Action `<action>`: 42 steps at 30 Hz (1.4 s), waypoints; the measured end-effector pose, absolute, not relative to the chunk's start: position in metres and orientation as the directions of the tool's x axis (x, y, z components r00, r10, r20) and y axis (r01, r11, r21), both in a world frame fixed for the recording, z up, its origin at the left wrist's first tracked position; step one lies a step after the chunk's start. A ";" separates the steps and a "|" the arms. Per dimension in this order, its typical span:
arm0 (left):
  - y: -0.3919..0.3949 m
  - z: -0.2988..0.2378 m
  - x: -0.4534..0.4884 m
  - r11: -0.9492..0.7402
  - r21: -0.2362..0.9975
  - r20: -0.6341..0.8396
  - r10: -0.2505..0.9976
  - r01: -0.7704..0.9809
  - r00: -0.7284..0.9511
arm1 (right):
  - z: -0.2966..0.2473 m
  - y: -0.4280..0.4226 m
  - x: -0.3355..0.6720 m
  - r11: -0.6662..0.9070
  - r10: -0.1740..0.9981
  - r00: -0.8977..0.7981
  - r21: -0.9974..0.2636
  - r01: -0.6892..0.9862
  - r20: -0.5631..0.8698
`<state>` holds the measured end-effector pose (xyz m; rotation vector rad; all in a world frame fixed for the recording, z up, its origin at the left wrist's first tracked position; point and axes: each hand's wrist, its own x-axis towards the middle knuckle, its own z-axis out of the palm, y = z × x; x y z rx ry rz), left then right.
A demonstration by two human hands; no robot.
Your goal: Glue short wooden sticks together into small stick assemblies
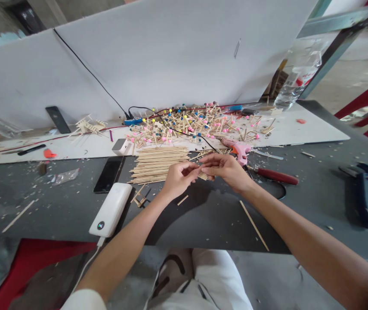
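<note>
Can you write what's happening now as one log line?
left hand, right hand: close together | what they hold: can't tell | beside left hand: thin sticks | beyond right hand: pink glue gun

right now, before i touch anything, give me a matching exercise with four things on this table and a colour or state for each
1. row of sticks
2. glue gun
3. power bank
4. tool handle

A. white, with a cable plugged in
B. red, right of the right hand
C. laid side by side, near the left hand
D. pink

Pairs: 1-C, 2-D, 3-A, 4-B
</note>
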<state>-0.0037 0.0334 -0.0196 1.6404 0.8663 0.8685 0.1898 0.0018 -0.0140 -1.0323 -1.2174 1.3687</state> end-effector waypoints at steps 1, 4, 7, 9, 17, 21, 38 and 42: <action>0.033 -0.019 -0.004 -0.202 0.971 0.119 0.868 0.124 0.482 | -0.015 0.002 0.190 -0.018 0.990 -0.139 -0.989 -0.146 0.003; 0.033 -0.018 -0.004 -0.223 0.963 0.126 0.869 0.151 0.478 | -0.017 0.004 0.192 -0.071 0.992 -0.121 -0.978 -0.196 -0.047; 0.033 -0.017 -0.005 -0.227 0.959 0.127 0.878 0.167 0.462 | -0.016 0.004 0.191 -0.096 0.993 -0.092 -0.966 -0.240 -0.076; 0.033 -0.017 -0.004 -0.209 0.968 0.123 0.877 0.137 0.464 | -0.015 0.004 0.190 -0.081 0.995 -0.076 -0.965 -0.249 -0.064; 0.033 -0.019 -0.005 -0.236 0.965 0.165 0.887 0.118 0.431 | -0.010 0.003 0.189 0.067 0.997 -0.040 -0.998 0.023 0.066; 0.033 -0.024 -0.006 -0.296 0.943 0.216 0.891 0.149 0.400 | -0.007 0.001 0.189 0.148 0.987 -0.095 -0.967 0.207 0.130; 0.031 -0.017 -0.005 -0.280 0.954 0.209 0.881 0.110 0.425 | -0.008 0.001 0.188 0.126 0.979 -0.181 -0.976 0.179 0.093; 0.031 -0.018 -0.005 -0.267 0.959 0.200 0.874 0.095 0.443 | -0.008 0.000 0.187 0.153 0.977 -0.172 -0.975 0.161 0.125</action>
